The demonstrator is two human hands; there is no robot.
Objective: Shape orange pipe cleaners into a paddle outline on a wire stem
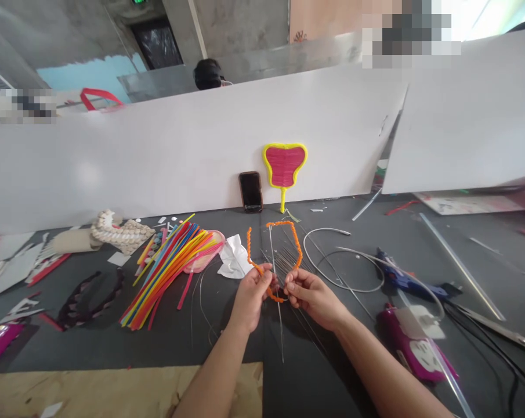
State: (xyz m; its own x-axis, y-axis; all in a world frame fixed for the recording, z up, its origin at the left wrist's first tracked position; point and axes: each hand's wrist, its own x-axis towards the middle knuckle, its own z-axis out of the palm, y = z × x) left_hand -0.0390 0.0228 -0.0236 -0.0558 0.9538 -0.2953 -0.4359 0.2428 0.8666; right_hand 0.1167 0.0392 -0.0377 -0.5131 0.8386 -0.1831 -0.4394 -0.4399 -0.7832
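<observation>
Both hands hold an orange twisted pipe cleaner (297,244) above the dark table. It is bent into an angular outline with a gap at its upper left, and a thin metal wire (271,247) runs down through it. My left hand (254,290) pinches the lower left of the pipe cleaner between thumb and fingers. On the opposite side my right hand (310,295) grips its lower right, thumb against the fingers. The fingertips are close together but apart. Behind the hands lie several loose metal wires (287,262) on the table.
A bundle of coloured pipe cleaners (166,273) lies left, beside a crumpled white tissue (235,257). A phone (250,191) and a yellow-edged pink fan (285,168) lean on the white partition (170,157). Right are a blue glue gun (405,276), a purple power strip (412,348) and scissors (501,332).
</observation>
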